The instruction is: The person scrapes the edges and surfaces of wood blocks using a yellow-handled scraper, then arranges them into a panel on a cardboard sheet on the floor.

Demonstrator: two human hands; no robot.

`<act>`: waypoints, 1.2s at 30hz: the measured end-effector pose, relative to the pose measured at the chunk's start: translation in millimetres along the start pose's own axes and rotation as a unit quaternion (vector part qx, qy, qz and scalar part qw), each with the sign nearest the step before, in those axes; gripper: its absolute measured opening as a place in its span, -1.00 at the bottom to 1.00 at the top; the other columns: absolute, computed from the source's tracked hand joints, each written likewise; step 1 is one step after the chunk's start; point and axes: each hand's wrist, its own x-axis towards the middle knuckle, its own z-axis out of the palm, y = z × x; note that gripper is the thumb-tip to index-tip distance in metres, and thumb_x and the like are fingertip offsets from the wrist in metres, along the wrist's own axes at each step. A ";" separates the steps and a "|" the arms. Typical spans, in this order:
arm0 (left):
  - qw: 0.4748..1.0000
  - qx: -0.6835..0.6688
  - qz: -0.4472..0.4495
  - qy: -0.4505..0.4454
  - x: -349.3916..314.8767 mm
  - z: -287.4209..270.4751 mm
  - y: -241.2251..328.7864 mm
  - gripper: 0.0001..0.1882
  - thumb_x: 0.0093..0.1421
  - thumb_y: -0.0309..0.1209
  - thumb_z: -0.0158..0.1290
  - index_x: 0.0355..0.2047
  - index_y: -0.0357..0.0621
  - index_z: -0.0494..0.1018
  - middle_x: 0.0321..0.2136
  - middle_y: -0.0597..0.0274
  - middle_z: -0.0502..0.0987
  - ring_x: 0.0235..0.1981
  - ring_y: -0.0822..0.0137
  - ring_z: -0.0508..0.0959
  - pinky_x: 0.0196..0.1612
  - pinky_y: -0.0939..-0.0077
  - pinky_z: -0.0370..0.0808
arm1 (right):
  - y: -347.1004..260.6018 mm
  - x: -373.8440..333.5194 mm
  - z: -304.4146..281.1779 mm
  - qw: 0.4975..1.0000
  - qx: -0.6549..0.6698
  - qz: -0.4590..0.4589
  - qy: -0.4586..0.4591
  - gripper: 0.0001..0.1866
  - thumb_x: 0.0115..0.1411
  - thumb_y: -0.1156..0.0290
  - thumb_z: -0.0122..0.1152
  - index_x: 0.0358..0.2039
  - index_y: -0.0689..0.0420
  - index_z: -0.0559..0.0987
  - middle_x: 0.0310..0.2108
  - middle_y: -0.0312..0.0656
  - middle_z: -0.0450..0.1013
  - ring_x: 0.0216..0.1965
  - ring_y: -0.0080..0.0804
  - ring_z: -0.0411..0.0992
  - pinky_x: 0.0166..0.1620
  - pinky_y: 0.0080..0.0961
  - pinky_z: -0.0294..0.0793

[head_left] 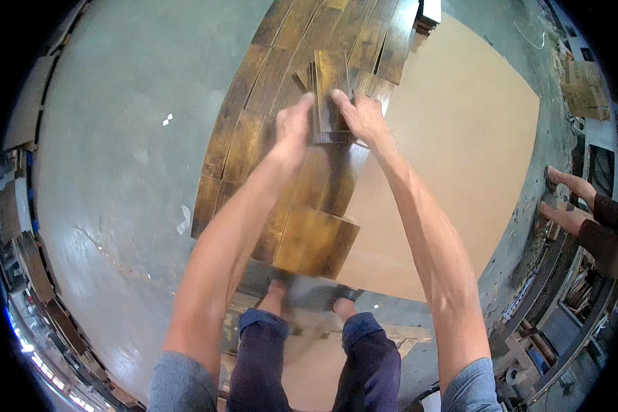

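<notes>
Between my two hands is a small stack of brown wooden planks [332, 75], some of them fanned out at the left. My left hand [294, 125] is closed against the left side of the stack, its fingers partly hidden. On the right side my right hand [364, 117] grips the stack, thumb on the top plank. Beneath lie rows of brown wood-grain planks [261, 86] set side by side on a tan board [460, 130]. One lighter, glossy plank section [316, 240] forms the end nearest me.
Grey floor [130, 137] spreads on the left, with small white scraps on it. Another stack of planks [429, 14] stands at the far end. At the right edge are another person's bare legs [573, 189], a cardboard box [587, 89] and cluttered racks [563, 329].
</notes>
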 end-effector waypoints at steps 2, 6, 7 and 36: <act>1.000 0.003 0.024 -0.007 29.3 14.6 -9.9 -0.42 0.14 0.00 0.25 -0.17 -0.37 0.58 -0.23 0.08 0.59 -0.19 0.26 0.52 -0.10 0.23 0.47 | 10.3 24.0 28.6 0.990 -0.131 -0.011 0.047 -0.18 0.35 -0.23 -0.14 -0.06 0.46 0.55 -0.06 0.43 0.48 0.02 0.31 0.45 0.16 0.04 0.36; 0.995 -0.047 -0.089 -0.001 13.0 17.2 12.6 -0.62 0.20 -0.19 0.28 -0.11 -0.21 0.59 -0.21 0.17 0.63 -0.17 0.28 0.60 -0.07 0.25 0.54 | -21.2 14.9 24.7 0.995 -0.007 0.097 -0.010 -0.12 0.27 -0.29 -0.03 -0.11 0.49 0.59 -0.16 0.38 0.54 -0.02 0.26 0.51 0.08 -0.03 0.46; 0.994 -0.031 -0.104 -0.010 10.5 17.1 19.5 -0.54 0.17 -0.13 0.31 -0.05 -0.18 0.57 -0.14 0.16 0.60 -0.13 0.29 0.58 -0.07 0.26 0.57 | -21.0 11.5 19.9 0.993 0.044 0.113 -0.012 -0.11 0.23 -0.32 0.01 -0.12 0.49 0.59 -0.18 0.37 0.55 -0.04 0.25 0.53 0.05 -0.04 0.48; 0.796 0.394 0.040 -0.458 -619.1 -6.2 200.6 -0.04 0.05 -0.12 0.31 0.36 -0.26 0.14 0.16 -0.15 0.44 0.23 0.06 0.44 0.26 0.18 0.37 | -319.1 -606.2 -201.4 0.531 0.732 0.314 0.291 -0.24 0.35 -0.18 0.05 0.32 0.16 0.29 0.21 -0.11 0.37 0.23 -0.17 0.32 0.30 -0.18 0.31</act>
